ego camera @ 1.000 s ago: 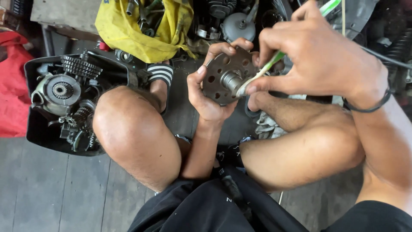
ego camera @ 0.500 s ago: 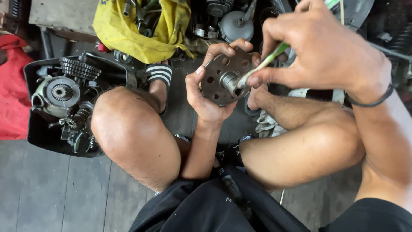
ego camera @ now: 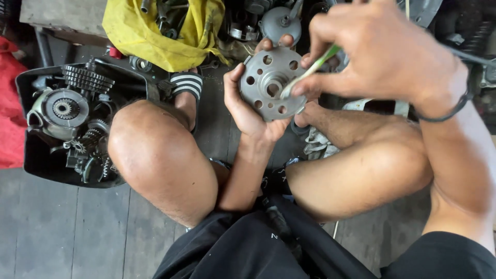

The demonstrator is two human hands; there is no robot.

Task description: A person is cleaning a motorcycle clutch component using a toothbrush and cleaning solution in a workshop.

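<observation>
My left hand point(ego camera: 247, 106) grips a round grey metal engine part point(ego camera: 271, 82) with several holes around a central hub, holding it upright between my knees. My right hand point(ego camera: 385, 51) pinches a thin green and white brush point(ego camera: 310, 70), its tip resting at the hub of the round part. A dark band circles my right wrist. I sit on the floor with both knees bent and apart.
A black tray point(ego camera: 31, 160) at the left holds gears, a chain and a round engine cover. A yellow cloth point(ego camera: 155, 31) with metal parts lies at the top. A red cloth point(ego camera: 10, 119) is at the far left. A striped sandal point(ego camera: 187, 85) sits on grey floorboards.
The round part has turned in my left hand, its holed face now more towards me. My right hand has shifted slightly with the brush still at the hub.
</observation>
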